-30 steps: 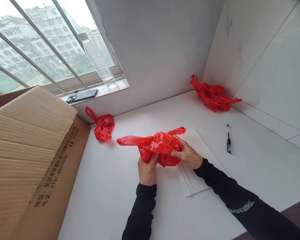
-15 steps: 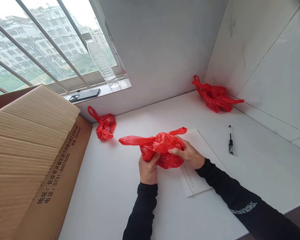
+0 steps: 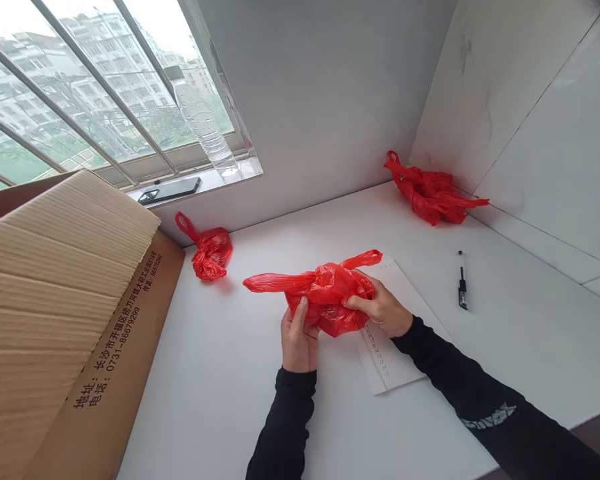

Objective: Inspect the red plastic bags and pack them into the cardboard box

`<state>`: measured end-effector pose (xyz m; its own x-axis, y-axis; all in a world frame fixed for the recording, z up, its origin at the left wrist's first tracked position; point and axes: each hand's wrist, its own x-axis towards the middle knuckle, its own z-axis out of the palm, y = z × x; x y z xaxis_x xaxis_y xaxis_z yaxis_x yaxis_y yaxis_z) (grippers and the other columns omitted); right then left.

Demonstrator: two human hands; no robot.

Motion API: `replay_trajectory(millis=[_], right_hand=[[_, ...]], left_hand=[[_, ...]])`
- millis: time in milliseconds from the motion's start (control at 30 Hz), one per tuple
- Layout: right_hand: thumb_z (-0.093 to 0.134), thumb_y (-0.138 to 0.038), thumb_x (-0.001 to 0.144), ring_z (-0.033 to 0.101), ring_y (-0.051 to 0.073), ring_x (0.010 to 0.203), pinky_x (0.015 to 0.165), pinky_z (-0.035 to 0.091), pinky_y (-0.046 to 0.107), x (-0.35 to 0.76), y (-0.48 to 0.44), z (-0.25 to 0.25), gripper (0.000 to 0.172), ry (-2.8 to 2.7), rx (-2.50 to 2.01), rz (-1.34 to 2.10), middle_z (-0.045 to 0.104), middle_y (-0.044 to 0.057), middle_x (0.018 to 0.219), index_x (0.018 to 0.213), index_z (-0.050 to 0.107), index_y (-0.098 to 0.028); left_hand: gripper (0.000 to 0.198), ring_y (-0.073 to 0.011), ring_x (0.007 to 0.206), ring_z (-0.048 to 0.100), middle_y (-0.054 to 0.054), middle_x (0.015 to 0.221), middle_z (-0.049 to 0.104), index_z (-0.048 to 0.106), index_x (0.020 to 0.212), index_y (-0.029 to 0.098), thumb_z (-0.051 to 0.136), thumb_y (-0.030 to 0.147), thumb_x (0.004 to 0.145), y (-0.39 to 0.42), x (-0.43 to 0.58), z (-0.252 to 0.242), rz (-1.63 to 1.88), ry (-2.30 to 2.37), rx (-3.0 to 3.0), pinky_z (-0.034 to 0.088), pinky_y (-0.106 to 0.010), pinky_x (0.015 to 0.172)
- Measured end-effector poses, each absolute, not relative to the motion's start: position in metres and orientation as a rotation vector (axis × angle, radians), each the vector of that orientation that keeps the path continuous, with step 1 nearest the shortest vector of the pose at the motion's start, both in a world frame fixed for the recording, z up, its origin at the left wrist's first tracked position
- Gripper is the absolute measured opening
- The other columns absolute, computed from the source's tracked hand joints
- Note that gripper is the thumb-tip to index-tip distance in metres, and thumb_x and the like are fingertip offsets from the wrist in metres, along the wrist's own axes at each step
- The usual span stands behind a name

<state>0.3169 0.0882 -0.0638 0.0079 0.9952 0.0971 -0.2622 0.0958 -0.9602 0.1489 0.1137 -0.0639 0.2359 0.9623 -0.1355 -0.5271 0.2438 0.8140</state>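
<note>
Between my two hands is a red plastic bag (image 3: 330, 293), knotted on top, with one handle loop sticking out left and the other up to the right. My left hand (image 3: 299, 340) grips its lower left side, thumb on the front. On the right side, my right hand (image 3: 383, 310) is closed round the bag with its thumb pressed across the front. What the bag contains is hidden. Under it and to the right lies a printed sheet of paper (image 3: 400, 353), partly covered by the bag and my right hand.
A knotted red bag (image 3: 213, 253) sits at the back left, a loose red bag (image 3: 433, 193) in the back right corner. A pen (image 3: 461, 283) lies on the white table (image 3: 205, 373). An open cardboard box (image 3: 120, 347) stands left. The sill holds a phone (image 3: 173, 190) and water bottle (image 3: 205, 127).
The bag and both hands have shifted slightly right. My left thumb has moved up onto the bag's front, and the right handle loop stands out a little further.
</note>
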Motion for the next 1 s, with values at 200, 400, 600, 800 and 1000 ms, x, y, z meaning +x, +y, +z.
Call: replay_trajectory(millis=[200, 400, 600, 800, 1000], right_hand=[[0.061, -0.045, 0.091, 0.06, 0.024, 0.107, 0.095, 0.048, 0.04, 0.317, 0.086, -0.061, 0.035, -1.005, -0.961, 1.194, 0.063, 0.005, 0.115, 0.119, 0.054, -0.026], [0.072, -0.044, 0.083, 0.047, 0.026, 0.128, 0.112, 0.034, 0.046, 0.326, 0.084, -0.061, 0.056, -1.101, -1.156, 0.664, 0.051, 0.006, 0.138, 0.132, 0.048, -0.031], [0.07, -0.039, 0.087, 0.065, 0.022, 0.091, 0.084, 0.053, 0.036, 0.317, 0.08, -0.054, 0.027, -1.4, -1.101, 1.102, 0.068, 0.003, 0.101, 0.11, 0.065, -0.025], [0.057, -0.034, 0.095, 0.059, 0.017, 0.077, 0.074, 0.049, 0.032, 0.315, 0.08, -0.054, 0.012, -1.334, -1.129, 0.995, 0.065, -0.001, 0.086, 0.094, 0.061, -0.023], [0.067, -0.036, 0.089, 0.063, 0.021, 0.094, 0.087, 0.049, 0.035, 0.317, 0.084, -0.058, 0.024, -1.277, -1.155, 1.06, 0.067, 0.0, 0.1, 0.108, 0.059, -0.024]], left_hand=[[0.033, -0.0249, 0.106, 0.066, -0.007, 0.11, 0.073, 0.072, 0.11, 0.018, 0.075, 0.027, 0.078, 0.118, 0.145, -0.067, 1.247, 0.757, 0.721, 0.054, -0.032, 0.086], [0.044, -0.0203, 0.089, 0.069, -0.005, 0.099, 0.074, 0.065, 0.111, 0.02, 0.081, 0.022, 0.069, 0.117, 0.14, -0.056, 1.154, 0.804, 0.902, 0.052, -0.029, 0.079], [0.037, -0.0204, 0.082, 0.07, -0.005, 0.092, 0.074, 0.062, 0.103, 0.019, 0.081, 0.032, 0.074, 0.113, 0.141, -0.058, 1.03, 0.794, 1.033, 0.054, -0.03, 0.074], [0.042, -0.0188, 0.086, 0.07, -0.007, 0.096, 0.075, 0.062, 0.116, 0.018, 0.077, 0.033, 0.08, 0.118, 0.14, -0.066, 0.967, 0.857, 1.029, 0.054, -0.028, 0.079], [0.058, -0.0176, 0.079, 0.072, -0.007, 0.094, 0.077, 0.056, 0.125, 0.018, 0.083, 0.027, 0.074, 0.119, 0.139, -0.069, 0.968, 0.827, 0.961, 0.055, -0.028, 0.076]])
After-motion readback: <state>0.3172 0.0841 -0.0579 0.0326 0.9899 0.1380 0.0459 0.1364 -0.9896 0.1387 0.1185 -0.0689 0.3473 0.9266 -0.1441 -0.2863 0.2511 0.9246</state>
